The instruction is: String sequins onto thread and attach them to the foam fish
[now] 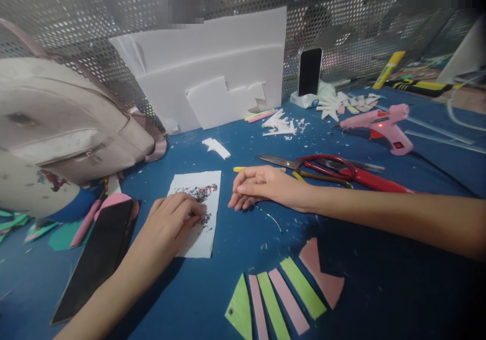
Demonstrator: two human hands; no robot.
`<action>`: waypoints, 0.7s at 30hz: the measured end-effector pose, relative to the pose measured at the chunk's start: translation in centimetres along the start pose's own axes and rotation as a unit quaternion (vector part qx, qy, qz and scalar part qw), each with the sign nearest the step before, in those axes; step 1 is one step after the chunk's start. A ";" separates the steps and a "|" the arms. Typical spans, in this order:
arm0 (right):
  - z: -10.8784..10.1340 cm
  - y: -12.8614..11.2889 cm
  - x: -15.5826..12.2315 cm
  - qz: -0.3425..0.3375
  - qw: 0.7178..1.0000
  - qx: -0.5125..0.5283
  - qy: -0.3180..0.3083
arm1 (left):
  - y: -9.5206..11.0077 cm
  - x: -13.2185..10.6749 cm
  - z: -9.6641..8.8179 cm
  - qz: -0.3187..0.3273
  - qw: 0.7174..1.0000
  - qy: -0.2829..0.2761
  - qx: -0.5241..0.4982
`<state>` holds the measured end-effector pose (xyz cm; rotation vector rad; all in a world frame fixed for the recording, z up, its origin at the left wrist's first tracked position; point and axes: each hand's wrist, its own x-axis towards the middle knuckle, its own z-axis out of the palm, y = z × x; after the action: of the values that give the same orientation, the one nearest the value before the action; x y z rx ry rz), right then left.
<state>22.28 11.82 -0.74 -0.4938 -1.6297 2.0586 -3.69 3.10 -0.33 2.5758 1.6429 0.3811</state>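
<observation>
My left hand (175,217) reaches over a white sheet of paper (197,251), its thumb and fingers pinched together at a scatter of tiny shiny multicoloured bits (205,193). Whatever lies between those fingertips is hidden. Just right of the paper, my right hand (260,185) is turned partly palm up, with its fingers curled together and the thumb against them. A thin coloured strand (273,217) curves out from beneath it over the blue table; whether the fingers grip its end cannot be made out. Behind this hand lies a yellow stick (239,169).
Red-handled scissors (326,165) and a pink glue gun (379,125) with a lit red light lie to the right. Green and pink strips (290,297) form a fish shape in front. A black phone (96,259) and a backpack (68,112) are left; another phone (310,71) stands behind.
</observation>
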 end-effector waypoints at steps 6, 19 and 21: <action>-0.1 -0.1 0.0 0.004 1.000 -0.002 0.001 | 0.1 0.1 -0.5 0.005 1.000 -0.001 -0.003; 0.7 -0.3 -0.3 -0.003 0.995 -0.098 0.013 | 2.2 -0.7 -0.5 -0.122 0.962 0.077 -0.231; 1.3 -0.3 -0.6 -0.007 0.987 -0.161 0.017 | 3.0 -0.7 -0.3 -0.112 0.954 0.080 -0.266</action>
<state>22.10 10.56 -0.13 -0.6198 -1.9480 1.7719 -1.41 1.12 0.41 1.9864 1.5789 0.8926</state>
